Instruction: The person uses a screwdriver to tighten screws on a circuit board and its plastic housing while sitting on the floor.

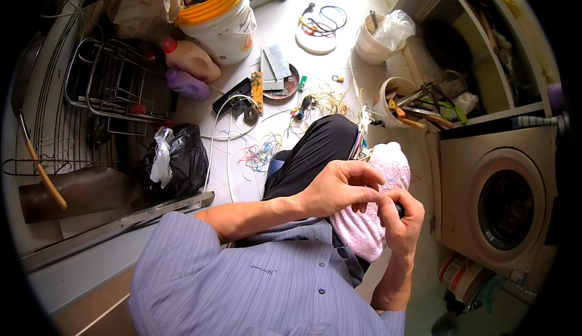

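Note:
Over my lap, my left hand (342,187) has its fingers curled and thumb tip meeting my right hand's pinch; anything thin between them is too small to name. My right hand (401,221) is closed around a small dark object (399,210), mostly covered by fingers. Just beneath both hands lies a pink towel (354,233) on my leg. Beyond the towel, a bundle of multicoloured wires (361,133) runs beside my black-trousered knee (318,142). Loose wire scraps (260,154) lie on the floor past my legs.
Around me are a stacked bucket (215,36), a black bag (182,166), a wire rack (109,75), detergent jugs (194,63), metal plates (276,66), a cable coil (318,30), a tool bucket (388,96), a shelving unit (512,45) and a washing machine (458,166).

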A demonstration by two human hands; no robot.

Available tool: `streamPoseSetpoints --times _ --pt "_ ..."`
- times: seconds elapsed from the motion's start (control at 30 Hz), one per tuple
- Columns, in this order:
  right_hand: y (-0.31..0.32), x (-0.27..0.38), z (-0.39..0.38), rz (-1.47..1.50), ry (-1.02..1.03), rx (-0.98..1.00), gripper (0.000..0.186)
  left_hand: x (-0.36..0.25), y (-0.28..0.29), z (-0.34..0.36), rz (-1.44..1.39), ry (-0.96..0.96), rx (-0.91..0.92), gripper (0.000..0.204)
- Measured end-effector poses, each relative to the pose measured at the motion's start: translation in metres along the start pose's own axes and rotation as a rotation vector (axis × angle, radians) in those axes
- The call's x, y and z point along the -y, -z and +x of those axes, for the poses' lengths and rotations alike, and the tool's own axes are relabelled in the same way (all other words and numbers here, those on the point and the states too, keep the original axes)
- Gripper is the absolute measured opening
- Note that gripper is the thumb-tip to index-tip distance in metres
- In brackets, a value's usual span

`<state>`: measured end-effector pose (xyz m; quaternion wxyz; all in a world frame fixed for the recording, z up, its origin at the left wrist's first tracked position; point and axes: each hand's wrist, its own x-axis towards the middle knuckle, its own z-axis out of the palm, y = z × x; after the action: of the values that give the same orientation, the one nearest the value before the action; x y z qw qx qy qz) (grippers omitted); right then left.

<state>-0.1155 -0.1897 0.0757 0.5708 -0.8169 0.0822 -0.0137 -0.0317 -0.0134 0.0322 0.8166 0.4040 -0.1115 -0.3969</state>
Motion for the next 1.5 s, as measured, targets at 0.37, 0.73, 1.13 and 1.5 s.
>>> streamPoseSetpoints --times 0.37,0.73,1.13,1.5 --pt "0.001 0.001 0.000 -0.044 0.063 -0.029 0.009 0.001 0.008 0.003 0.379 -0.278 0.087 0.015" --pt "-0.010 0.008 0.007 -0.191 0.239 -0.057 0.006 -0.013 0.004 -0.006 0.161 0.021 0.072 0.015" --pt "-0.014 0.011 0.014 -0.225 0.298 -0.062 0.006 -0.015 0.013 -0.002 0.269 -0.034 0.071 0.013" --pt "-0.004 0.003 0.022 -0.165 0.184 -0.157 0.008 -0.035 0.070 0.018 0.142 -0.018 -0.227 0.011"
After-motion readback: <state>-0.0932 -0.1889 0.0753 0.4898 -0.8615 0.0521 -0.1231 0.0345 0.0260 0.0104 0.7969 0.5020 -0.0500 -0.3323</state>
